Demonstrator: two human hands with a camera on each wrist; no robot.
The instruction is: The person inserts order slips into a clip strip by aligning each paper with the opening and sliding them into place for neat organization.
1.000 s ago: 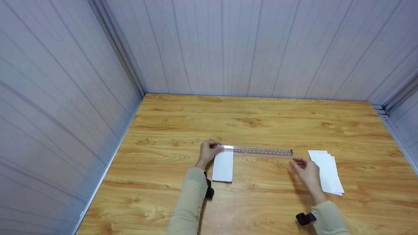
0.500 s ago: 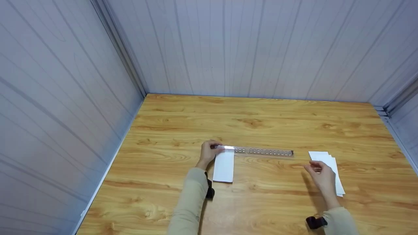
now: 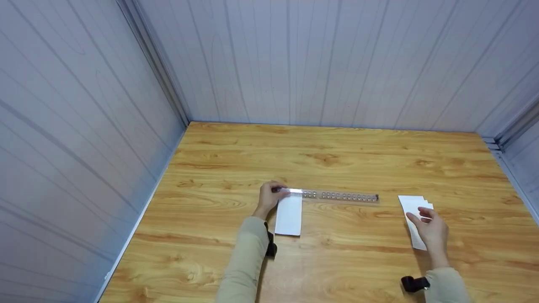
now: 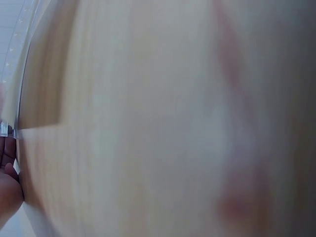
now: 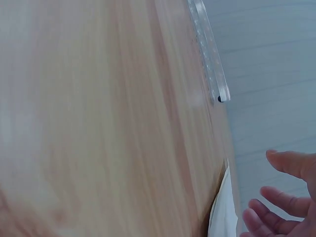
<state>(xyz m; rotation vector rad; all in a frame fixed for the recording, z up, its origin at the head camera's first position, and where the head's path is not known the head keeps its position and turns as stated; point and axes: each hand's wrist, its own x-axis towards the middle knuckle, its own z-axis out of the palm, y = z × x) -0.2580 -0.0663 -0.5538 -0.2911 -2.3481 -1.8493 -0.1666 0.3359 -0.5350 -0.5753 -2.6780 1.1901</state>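
A clear plastic ruler [image 3: 341, 196] with rows of round holes lies across the table, its left part over the top of a white folded paper [image 3: 288, 219]. My left hand [image 3: 267, 198] pinches the ruler's left end at that paper's upper edge. In the left wrist view only part of the hand [image 4: 9, 185] and the ruler's edge [image 4: 20, 84] show, at the far left. To the right, my right hand [image 3: 434, 230] hovers over several stacked white papers [image 3: 410, 207], fingers loosely bent and holding nothing. The right wrist view shows its fingers [image 5: 284, 163] spread near a paper's edge [image 5: 223, 210].
The wood-grain table [image 3: 320, 155] ends at a pale panelled wall [image 3: 311, 63] at the back. Another panelled wall [image 3: 84, 126] stands along the left side. A black wrist camera [image 3: 414, 284] sits by the right cuff.
My right hand has moved from beside the ruler's right end rightward to over the stacked papers. The left hand still holds the ruler in place.
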